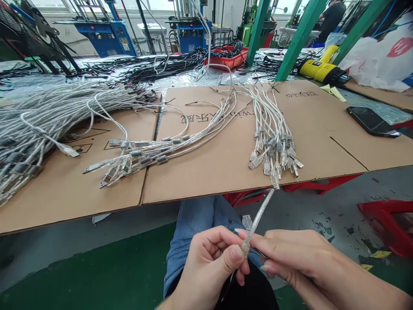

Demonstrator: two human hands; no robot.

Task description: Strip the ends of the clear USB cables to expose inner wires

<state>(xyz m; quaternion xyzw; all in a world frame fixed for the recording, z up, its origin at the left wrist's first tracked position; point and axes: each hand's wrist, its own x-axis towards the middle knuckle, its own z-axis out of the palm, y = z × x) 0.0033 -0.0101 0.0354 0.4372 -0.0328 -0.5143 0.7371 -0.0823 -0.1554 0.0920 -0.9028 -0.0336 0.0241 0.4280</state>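
My left hand (216, 262) pinches a clear-sleeved silvery cable (258, 217) between thumb and finger, above my lap. The cable rises from my fingers toward the cardboard's front edge. Beside it is my right hand (290, 254), closed, a fingertip reaching behind the cable and touching it. A thin dark piece (260, 253) shows between the right fingers; its kind is hidden. Just beyond, on the cardboard (206, 181), a bunch of USB cables (274, 146) lies with plugs toward me. Another group of USB cables (167, 150) lies to its left.
A large pile of similar cables (58, 107) covers the left side. Farther back are black cables (167, 64), a red tray (226, 60), green posts (300, 38) and a yellow heat gun (319, 69). A phone (371, 120) lies at right. Red stools (387, 224) stand below.
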